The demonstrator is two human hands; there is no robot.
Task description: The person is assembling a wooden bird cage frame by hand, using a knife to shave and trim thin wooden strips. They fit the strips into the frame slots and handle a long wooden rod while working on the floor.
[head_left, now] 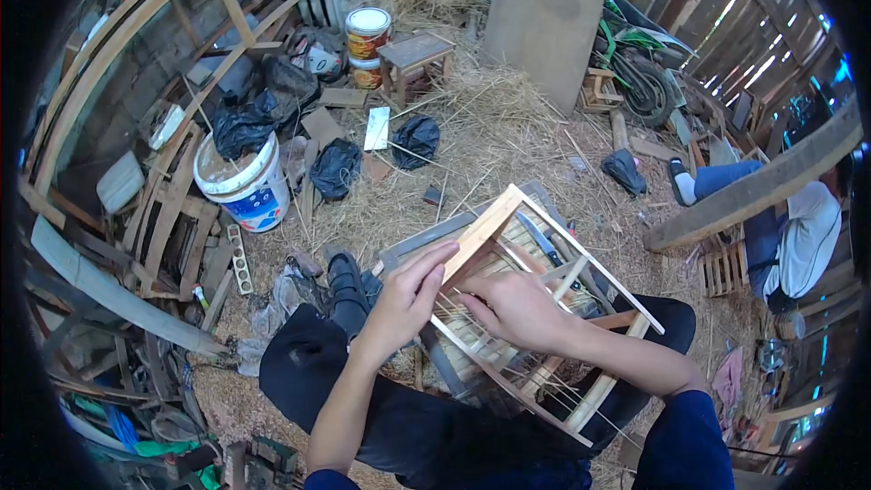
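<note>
Your wooden frame cage (pixel 544 308), pale slats with thin bamboo bars, rests tilted on your lap, right under both sets of fingers. Your right hand (pixel 517 308) lies on the cage's barred face, fingers curled down and pinching at a thin bar; whether the bar is fully clamped you cannot tell from here. Your left hand (pixel 410 295) sits just left of it, fingers stretched long and close together, tips touching the upper corner slat of the cage, not wrapped round anything. The two hands are just beside each other, almost touching.

Past your fingertips, through the frame, a knife (pixel 541 238) with a dark blade lies on a grey board. Below your left fingers is your black shoe (pixel 347 283) on the straw floor (pixel 490 127). Further out left of your fingers stands a white bucket (pixel 243 183), with black plastic bags (pixel 337 168) beside it. Far beyond the fingertips, a small wooden stool (pixel 415 56) and stacked paint cans (pixel 367 36). Out right of your right fingers another person (pixel 789 236) sits in blue trousers and white top, behind a slanting wooden beam (pixel 753 189).
</note>
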